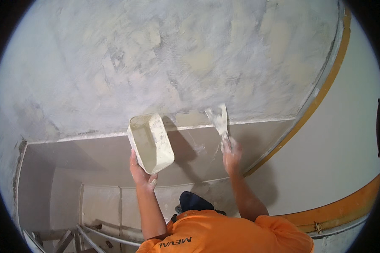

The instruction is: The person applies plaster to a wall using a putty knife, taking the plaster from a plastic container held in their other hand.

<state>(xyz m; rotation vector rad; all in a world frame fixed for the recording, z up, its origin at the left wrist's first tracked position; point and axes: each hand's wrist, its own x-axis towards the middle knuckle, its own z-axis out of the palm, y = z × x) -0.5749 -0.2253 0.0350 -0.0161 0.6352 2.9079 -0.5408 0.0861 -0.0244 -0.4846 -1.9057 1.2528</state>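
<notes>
Gripping cream-white, putty-smeared rectangular tray (159,141) at eight o'clock of view's centre: left hand (142,173) wrapped round it, thumb near lower rim. Right hand (231,156), four o'clock, closed round handle of broad, flat-bladed, white-smeared scraper (218,120). Blade points near twelve, by lower edge of patchy grey-white plastered surface (190,55); cannot tell whether touching. Best practice, I judge: keep blade low-angled, pressure even along its whole edge; hold tray close beside scraper, steady; wipe blade clean on rim between strokes.
</notes>
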